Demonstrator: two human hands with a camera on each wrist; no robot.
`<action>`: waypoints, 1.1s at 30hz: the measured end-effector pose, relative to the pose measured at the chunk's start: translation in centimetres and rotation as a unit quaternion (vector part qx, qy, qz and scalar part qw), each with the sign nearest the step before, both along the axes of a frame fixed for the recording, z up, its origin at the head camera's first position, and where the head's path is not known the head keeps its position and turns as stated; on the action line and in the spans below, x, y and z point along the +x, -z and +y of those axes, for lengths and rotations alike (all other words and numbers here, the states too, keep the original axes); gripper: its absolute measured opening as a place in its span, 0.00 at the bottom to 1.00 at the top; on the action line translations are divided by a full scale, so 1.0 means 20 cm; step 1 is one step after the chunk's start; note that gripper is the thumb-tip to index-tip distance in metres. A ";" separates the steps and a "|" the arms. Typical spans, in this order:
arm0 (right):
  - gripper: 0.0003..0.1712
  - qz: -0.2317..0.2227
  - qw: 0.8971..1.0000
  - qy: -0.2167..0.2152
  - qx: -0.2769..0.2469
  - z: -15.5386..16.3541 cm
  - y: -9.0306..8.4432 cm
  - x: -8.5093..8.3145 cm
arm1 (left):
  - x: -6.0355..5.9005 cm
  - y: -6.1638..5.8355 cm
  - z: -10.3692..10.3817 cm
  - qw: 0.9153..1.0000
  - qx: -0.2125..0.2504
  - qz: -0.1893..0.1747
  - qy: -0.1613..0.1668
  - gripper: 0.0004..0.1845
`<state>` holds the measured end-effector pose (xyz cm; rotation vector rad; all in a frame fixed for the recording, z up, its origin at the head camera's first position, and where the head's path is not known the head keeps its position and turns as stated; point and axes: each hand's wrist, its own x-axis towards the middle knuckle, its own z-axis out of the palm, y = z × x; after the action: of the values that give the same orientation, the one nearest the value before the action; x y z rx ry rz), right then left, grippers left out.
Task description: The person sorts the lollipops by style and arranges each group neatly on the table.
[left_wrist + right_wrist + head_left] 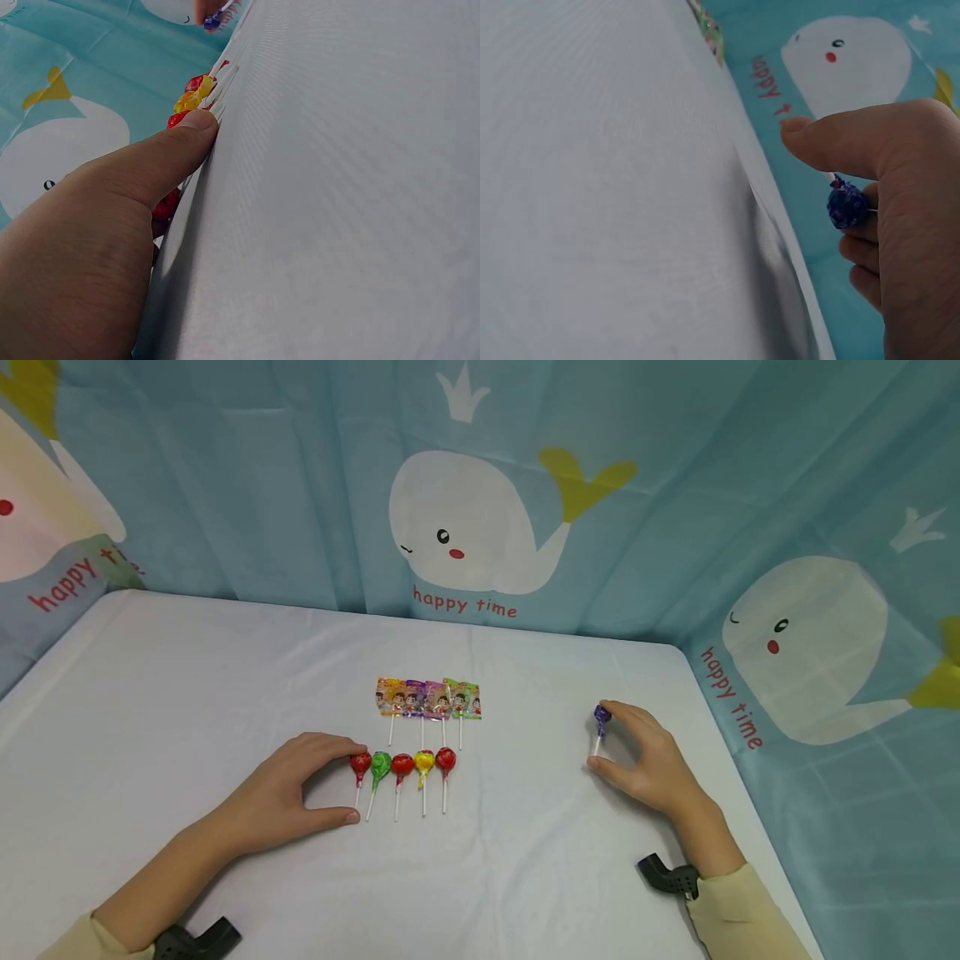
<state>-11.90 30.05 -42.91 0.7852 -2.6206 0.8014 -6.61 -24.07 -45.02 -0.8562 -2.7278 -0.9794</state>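
Nearest, the left hand (pixel 300 789) rests on the white bench (pixel 187 693), its grip wide and holding nothing: the forefinger tip touches the head of the end red lollipop (pixel 360 766), and the thumb lies by that stick's lower end. That sweet starts a row of five lollipops (pixel 402 768), red, green, red, yellow, red, lying side by side with sticks toward the person.

Well apart to the right, the right hand (pixel 648 760) pinches a purple lollipop (pixel 602 718) by its thin white stick, the foil-wrapped head up by the fingertips; the right wrist view shows the head (pixel 847 206) tucked against the curled fingers.

These look very light. The stick is probably stiff but thin, so a fingertip pinch near the head should steady it best; the glossy wrapper may slip, and the hard candy could crack if dropped.

Farther back lies a fan of flat wrapped lollipops (pixel 429 699), and behind the bench hangs a blue whale curtain (pixel 480 527).
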 end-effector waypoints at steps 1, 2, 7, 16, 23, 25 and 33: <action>0.51 0.002 1.000 -0.003 -0.003 0.00 0.00 0.00 | 0.00 0.00 0.00 1.000 0.000 0.000 0.000 0.43; 0.51 0.005 1.000 -0.006 -0.004 -0.01 -0.01 0.00 | 0.00 0.00 0.00 1.000 -0.001 0.000 0.000 0.43; 0.50 0.013 1.000 -0.015 -0.006 -0.04 -0.03 0.00 | 0.00 0.00 0.00 1.000 0.001 0.001 0.001 0.43; 0.51 0.006 1.000 -0.028 -0.006 -0.12 -0.07 0.00 | 0.00 0.01 -0.01 1.000 0.007 0.000 0.002 0.43; 0.50 -0.002 0.998 -0.052 -0.018 -0.18 -0.09 -0.01 | 0.00 0.00 -0.01 1.000 0.000 -0.002 -0.002 0.43; 0.50 0.002 0.998 -0.059 -0.022 -0.20 -0.09 -0.02 | 0.00 0.00 -0.01 1.000 0.001 -0.002 -0.002 0.43; 0.50 -0.006 0.997 -0.076 -0.024 -0.26 -0.08 -0.04 | 0.00 0.00 0.00 1.000 -0.003 -0.003 -0.001 0.42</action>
<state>-12.64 24.78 -41.22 0.9788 -2.5643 0.9086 -6.59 -24.11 -44.95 -0.8521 -2.7371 -0.9744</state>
